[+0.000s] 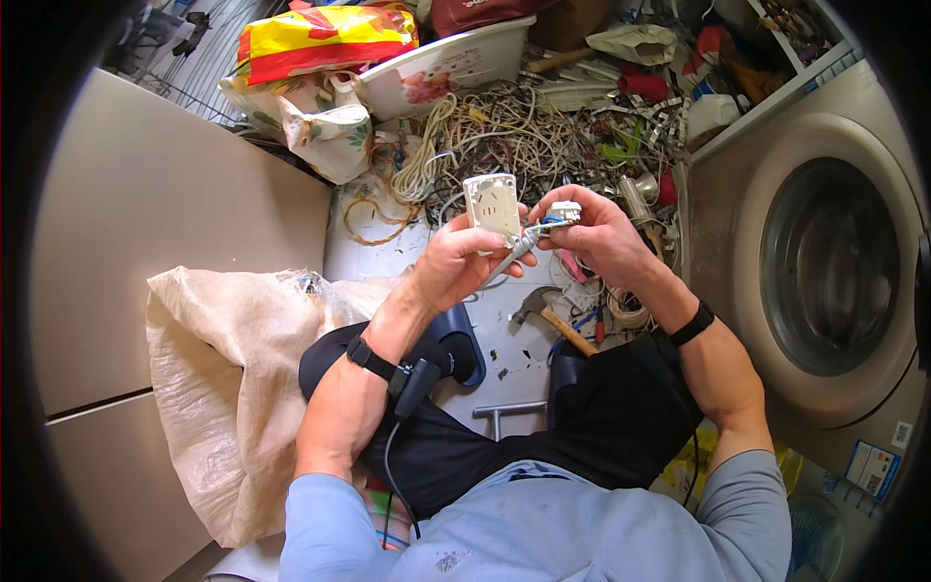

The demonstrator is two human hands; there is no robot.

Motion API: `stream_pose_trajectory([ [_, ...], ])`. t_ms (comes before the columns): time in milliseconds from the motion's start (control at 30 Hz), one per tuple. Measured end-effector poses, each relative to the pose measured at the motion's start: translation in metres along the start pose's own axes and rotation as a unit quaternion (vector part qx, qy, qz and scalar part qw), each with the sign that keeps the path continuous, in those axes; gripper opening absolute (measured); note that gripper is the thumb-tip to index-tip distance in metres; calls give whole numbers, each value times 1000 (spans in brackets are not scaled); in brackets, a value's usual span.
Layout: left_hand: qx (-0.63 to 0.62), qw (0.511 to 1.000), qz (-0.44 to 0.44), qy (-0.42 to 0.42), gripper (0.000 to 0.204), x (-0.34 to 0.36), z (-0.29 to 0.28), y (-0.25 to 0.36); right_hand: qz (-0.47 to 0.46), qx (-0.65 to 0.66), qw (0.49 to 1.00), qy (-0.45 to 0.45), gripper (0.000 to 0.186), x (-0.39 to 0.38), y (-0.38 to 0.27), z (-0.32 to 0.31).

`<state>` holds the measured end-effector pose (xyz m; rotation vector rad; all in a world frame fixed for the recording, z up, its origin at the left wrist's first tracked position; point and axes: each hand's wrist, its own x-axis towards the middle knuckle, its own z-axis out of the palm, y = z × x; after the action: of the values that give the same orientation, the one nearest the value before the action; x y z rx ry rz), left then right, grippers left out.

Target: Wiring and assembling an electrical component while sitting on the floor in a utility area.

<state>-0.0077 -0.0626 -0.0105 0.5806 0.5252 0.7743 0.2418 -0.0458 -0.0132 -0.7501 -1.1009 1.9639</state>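
Just off centre, toward 12 o'clock — holding an off-white plastic plate (495,201) in the left hand (448,254), with the thumb flat on its lower face and fingers curled behind. Pointing one short edge up at 12, leaning a touch to 11; long axis roughly 11:30 to 5:30. Turned broad side to the camera.

Looks: rectangular, rounded corners, raised rim, three short reddish-brown marks mid-face, darker spot near the top right corner. Can't tell whether inner or outer face.

At 1 to 2 o'clock, pinching a small white part (563,210) between thumb and fingers of the right hand (603,233), just beside the plate on its 3 o'clock side. Blocky, with a bit of blue wire (552,220) at its lower edge. From there, a grey cable (512,254) slanting down toward 7:30, in front of the left fingertips — can't tell if gripped there too.

Around: at 12 to 1, a heap of tangled wires (524,131) on the floor, below a white tub (456,66). At 11, a yellow-and-red bag (325,44). Near 3:30, a hammer (570,332) with wooden handle toward 5. At 3, a washing machine (713,281). At 8, a beige sack (218,378).
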Motion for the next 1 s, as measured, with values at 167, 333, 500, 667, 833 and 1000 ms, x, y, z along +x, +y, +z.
stream_pose_trajectory([
  [167,16,999,11,36,48,-15,7,8,4,13,1000,-19,30,2,3,-1],
  [333,93,984,14,149,35,-44,9,29,20,-13,998,-53,32,14,10,11],
  [500,205,950,46,231,28,-104,31,55,74,-81,993,-32,22,23,17,28],
  [667,420,843,112,316,37,-188,104,97,112,-47,992,-25,19,9,8,25],
  [833,502,697,122,498,24,-310,116,123,116,-95,988,-48,14,18,24,37],
  [1000,578,561,-81,588,36,-361,99,133,93,-67,991,-70,18,19,17,46],
])
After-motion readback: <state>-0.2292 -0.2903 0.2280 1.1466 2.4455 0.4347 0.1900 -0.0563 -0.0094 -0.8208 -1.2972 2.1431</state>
